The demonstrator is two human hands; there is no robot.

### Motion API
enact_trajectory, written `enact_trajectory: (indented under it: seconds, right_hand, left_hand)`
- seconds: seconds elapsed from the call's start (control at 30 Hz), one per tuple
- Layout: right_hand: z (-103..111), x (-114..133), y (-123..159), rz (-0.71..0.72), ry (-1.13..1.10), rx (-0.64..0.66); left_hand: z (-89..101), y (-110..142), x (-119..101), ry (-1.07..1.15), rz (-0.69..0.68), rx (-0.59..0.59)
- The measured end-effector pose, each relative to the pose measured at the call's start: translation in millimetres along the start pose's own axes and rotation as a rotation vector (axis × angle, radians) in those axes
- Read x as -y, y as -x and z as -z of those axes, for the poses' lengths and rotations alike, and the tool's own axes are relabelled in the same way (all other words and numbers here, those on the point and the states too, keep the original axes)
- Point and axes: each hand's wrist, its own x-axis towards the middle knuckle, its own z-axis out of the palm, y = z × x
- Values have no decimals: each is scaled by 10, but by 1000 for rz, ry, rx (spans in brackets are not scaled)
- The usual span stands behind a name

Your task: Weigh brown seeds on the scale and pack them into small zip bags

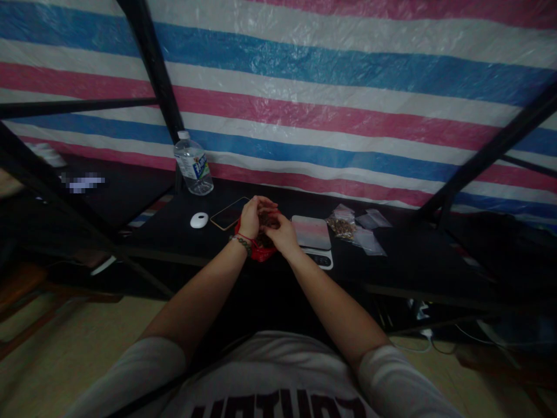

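Both my hands work at a red plastic bag or lined container [263, 254] on the black table; which of the two it is, I cannot tell. Inside lies dark brown, loose material [263, 239], too small to name. My left hand [253, 216], a bracelet at its wrist, curves over the far left side with bent fingers. Opposite it, my right hand [282, 232] reaches in with its thumb and fingers drawn together at the brown material. What either set of fingers holds is hidden. Just right of my right hand sits a small kitchen scale [311, 233] with nothing on its plate.
Right of the scale lie a clear bag of brown bits [342, 227] and several clear zip bags [369, 240]. Left of my hands are a phone [227, 215], a white earbud-case-like object [199, 220] and a plastic bottle [194, 168]. Black frame bars [159, 75] flank a striped sheet.
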Motion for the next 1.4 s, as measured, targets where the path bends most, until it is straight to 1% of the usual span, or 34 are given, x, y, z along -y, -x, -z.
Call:
enact_trajectory:
  seconds: [0.1,0.2,0.27,0.37,0.5,0.7,0.8,0.9,0.97,1.07,1.13,1.23,1.4]
  right_hand:
    - [14,6,-7,1,85,-27]
    - [46,37,-2,18,136,22]
    - [61,63,8,29,114,54]
    - [55,80,21,11,46,43]
    - [18,35,12,-18,11,18]
    - [-1,-40,-15,6,26,30]
    - [2,-15,-6,-7,72,36]
    - [13,39,17,28,75,45]
    - [23,71,30,38,74,34]
    - [31,93,41,13,83,14]
    - [27,95,45,11,91,28]
    - [18,87,51,13,93,44]
    - [17,64,36,-10,65,17]
  left_hand:
    - [-4,6,16,-18,47,38]
    - [29,8,32,-20,58,75]
    - [66,-4,52,-17,54,111]
    - [118,-37,97,-41,67,149]
    - [132,-54,128,-46,104,152]
    - [100,8,75,51,78,143]
    - [107,17,75,45,74,153]
    - [117,5,86,9,76,182]
    - [121,1,80,-23,108,214]
    - [119,9,50,-24,187,254]
    - [109,11,30,-12,198,237]
    - [80,-1,16,-32,170,178]
    - [33,-18,42,-78,153,137]
